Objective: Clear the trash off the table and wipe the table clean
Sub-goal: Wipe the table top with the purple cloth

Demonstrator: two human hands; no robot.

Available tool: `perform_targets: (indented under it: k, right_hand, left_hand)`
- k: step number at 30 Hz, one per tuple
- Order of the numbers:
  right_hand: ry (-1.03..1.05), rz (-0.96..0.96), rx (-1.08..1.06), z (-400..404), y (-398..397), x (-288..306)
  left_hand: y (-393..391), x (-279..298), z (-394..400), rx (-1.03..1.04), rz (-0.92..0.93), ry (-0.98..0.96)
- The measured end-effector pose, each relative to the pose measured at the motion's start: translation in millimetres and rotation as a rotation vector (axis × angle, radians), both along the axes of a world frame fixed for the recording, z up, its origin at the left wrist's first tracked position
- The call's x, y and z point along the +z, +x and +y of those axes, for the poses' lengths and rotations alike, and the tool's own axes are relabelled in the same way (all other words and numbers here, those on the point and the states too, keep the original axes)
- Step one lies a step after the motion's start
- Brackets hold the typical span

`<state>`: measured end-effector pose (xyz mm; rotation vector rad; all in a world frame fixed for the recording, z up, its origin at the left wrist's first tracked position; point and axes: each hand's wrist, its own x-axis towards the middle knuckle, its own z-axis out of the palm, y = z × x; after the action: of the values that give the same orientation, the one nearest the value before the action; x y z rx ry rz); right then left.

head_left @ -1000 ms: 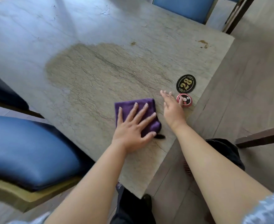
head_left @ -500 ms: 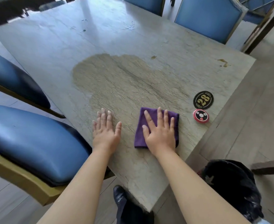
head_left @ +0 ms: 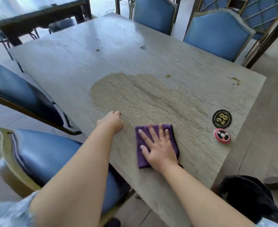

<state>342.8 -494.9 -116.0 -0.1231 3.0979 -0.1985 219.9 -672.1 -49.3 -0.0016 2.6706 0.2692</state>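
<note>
Your right hand (head_left: 159,148) presses flat, fingers spread, on the purple cloth (head_left: 140,154); your left hand (head_left: 112,122) rests on the worktop (head_left: 118,63) (curled or open, unclear), beside the damp patch (head_left: 143,94).

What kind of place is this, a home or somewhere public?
Probably a restaurant dining room: the table carries a number 28 plaque and a round call button, and matching blue chairs surround it.
</note>
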Motion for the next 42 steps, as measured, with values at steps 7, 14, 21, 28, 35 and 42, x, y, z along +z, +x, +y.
perform_targets:
  k: [7, 14, 21, 28, 35, 42]
  right_hand:
    - [0.005, -0.118, -0.425, -127, -72, 10]
    - [-0.023, -0.049, 0.164, -162, -97, 8]
    - [0.028, -0.036, -0.484, -172, -158, 3]
    - [0.018, -0.129, -0.207, -247, -188, 9]
    - [0.030, -0.073, 0.031, -197, -229, 9]
    - [0.019, -0.108, -0.629, -278, -330, 7]
  left_hand:
    - [-76, 6, -93, -0.149, -0.006, -0.161]
    - [-124, -5, -153, -0.200, -0.041, -0.183]
    - [-128, -24, -176, -0.193, -0.089, -0.053]
    - [-152, -17, -198, -0.195, -0.066, 0.118]
    - [-197, -22, -223, -0.285, 0.217, 0.192]
    - [-275, -32, -241, -0.352, 0.355, 0.225]
